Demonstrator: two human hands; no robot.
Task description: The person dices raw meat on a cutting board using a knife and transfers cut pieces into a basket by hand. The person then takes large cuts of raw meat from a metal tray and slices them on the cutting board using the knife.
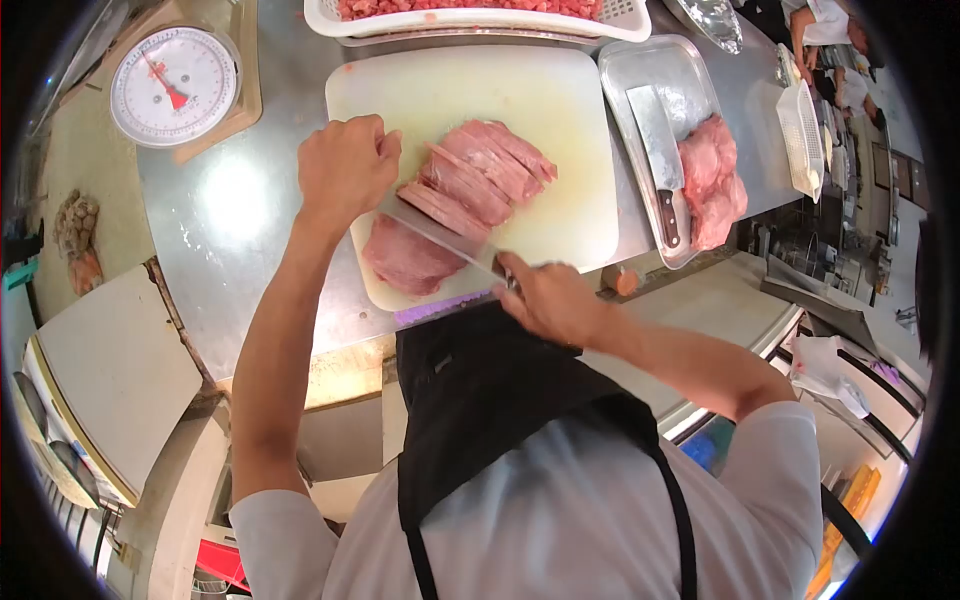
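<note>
Raw meat (465,175) lies on a white cutting board (550,90), its upper part cut into slices and its lower part an uncut chunk (410,255). My right hand (550,295) is closed round the handle of a knife (440,232), whose blade lies between the slices and the chunk. Above the left side of the board, my left hand (348,165) is curled closed, left of the meat and apart from it. What it holds, if anything, is hidden.
Right of the board, a metal tray (625,75) bears a cleaver (655,135) and more meat (712,180). A white basket (325,15) of diced meat stands beyond the board. A scale (175,88) is at upper left. Other people (825,25) are at far upper right.
</note>
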